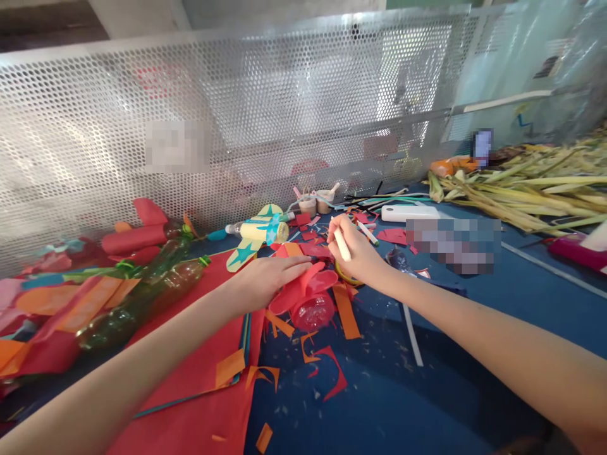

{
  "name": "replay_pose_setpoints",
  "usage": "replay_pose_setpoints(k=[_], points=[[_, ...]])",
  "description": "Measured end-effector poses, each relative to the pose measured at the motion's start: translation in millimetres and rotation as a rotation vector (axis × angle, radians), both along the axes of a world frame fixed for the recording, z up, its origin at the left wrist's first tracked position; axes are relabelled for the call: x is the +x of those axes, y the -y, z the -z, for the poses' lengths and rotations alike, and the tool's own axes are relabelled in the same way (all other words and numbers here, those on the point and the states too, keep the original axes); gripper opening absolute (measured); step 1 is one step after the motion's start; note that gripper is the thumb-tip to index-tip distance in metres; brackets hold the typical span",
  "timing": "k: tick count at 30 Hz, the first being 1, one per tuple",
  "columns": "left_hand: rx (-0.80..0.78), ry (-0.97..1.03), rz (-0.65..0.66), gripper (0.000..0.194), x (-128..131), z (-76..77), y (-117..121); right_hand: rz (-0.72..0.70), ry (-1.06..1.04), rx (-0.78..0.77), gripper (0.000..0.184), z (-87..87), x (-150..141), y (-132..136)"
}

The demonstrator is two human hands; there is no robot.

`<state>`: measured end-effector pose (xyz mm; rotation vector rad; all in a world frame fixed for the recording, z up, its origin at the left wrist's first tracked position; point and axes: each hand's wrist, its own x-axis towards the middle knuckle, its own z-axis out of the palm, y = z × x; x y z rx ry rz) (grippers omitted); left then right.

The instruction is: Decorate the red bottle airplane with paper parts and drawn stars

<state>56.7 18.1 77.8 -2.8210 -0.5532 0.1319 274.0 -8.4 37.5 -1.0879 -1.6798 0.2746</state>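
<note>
My left hand [265,281] lies over a red plastic-bottle toy plane [313,309] with red paper wings, its fingers fairly straight across the top and holding it against the table. Its thumb is hidden. In my right hand [355,253] is a white marker [341,245], pinched between thumb and fingers just above the far end of the red plane. Part of a yellow ring [345,277], perhaps tape, shows under that hand. Beyond stands a finished-looking yellow bottle plane [258,232] with blue stars.
Green plastic bottles [142,291] and coloured paper pieces crowd the left, beside red paper sheets [190,392]. Orange and red scraps [347,309] litter the blue table [403,392]. Two small cups [325,201], a white device [410,213] and dry stalks [535,189] lie beyond, before a perforated metal panel [284,95].
</note>
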Motion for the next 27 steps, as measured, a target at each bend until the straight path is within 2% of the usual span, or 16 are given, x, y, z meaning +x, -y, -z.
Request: replay_pose_setpoints(k=[3,8,12,14,17,21,25,27], points=[[0.049,0.007,-0.086,0.058,2,-5.1,9,0.024,0.000,0.022,0.020,-2.5,5,-1],[0.181,0.036,-0.308,0.059,13,-13.3,39,0.029,-0.022,0.028,0.021,-6.0,15,-8],[0.182,0.023,-0.417,0.029,24,-12.7,59,0.040,-0.055,0.020,0.023,-15.9,26,-11],[0.157,0.004,-0.432,0.025,30,-9.7,62,0.042,-0.075,0.006,0.023,-21.4,30,-11],[0.134,-0.002,-0.447,0.035,38,-5.2,57,0.031,-0.106,-0.035,0.024,-25.0,34,-6],[0.100,0.006,-0.445,0.048,46,-3.6,45,-0.029,-0.175,-0.123,0.015,-18.8,36,7],[0.073,0.020,-0.431,0.052,49,-3.5,41,-0.106,-0.331,-0.186,0.022,-11.8,36,26],[0.074,0.038,-0.428,0.057,50,-2.3,41,-0.129,-0.383,-0.187,0.012,-11.5,34,38]])
